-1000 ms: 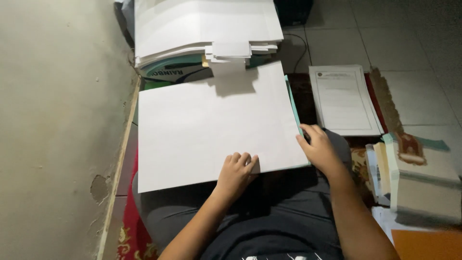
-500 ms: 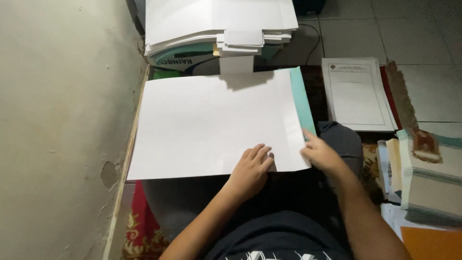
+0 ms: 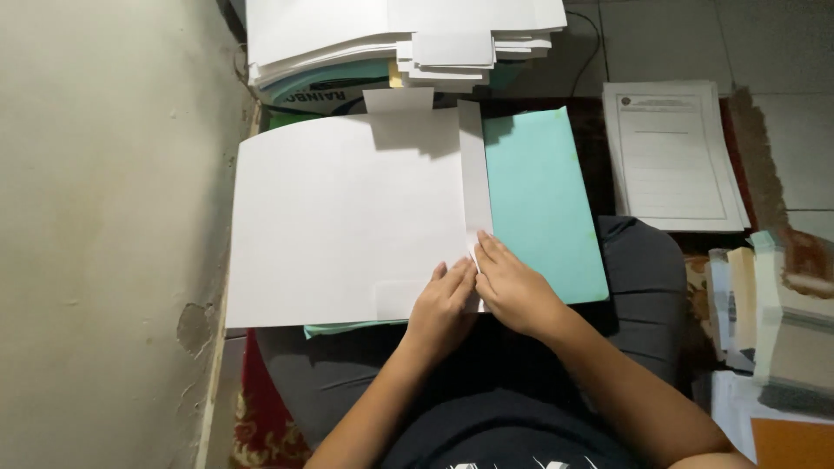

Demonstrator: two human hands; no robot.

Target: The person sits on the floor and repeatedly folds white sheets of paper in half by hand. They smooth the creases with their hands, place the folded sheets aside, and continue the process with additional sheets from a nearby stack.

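place: home floor | cues: tiled floor (image 3: 678,39); patterned rug (image 3: 261,426); paper stacks (image 3: 347,35); plaster wall (image 3: 104,217)

Paper stack (image 3: 382,35) — cut off at top (printed sheet (image 3: 669,152) unreadable).

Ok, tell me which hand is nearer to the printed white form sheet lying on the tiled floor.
Right. The right hand rests at the white paper's folded edge, over the teal folder, on the side toward the printed form sheet. The left hand lies beside it, farther away.
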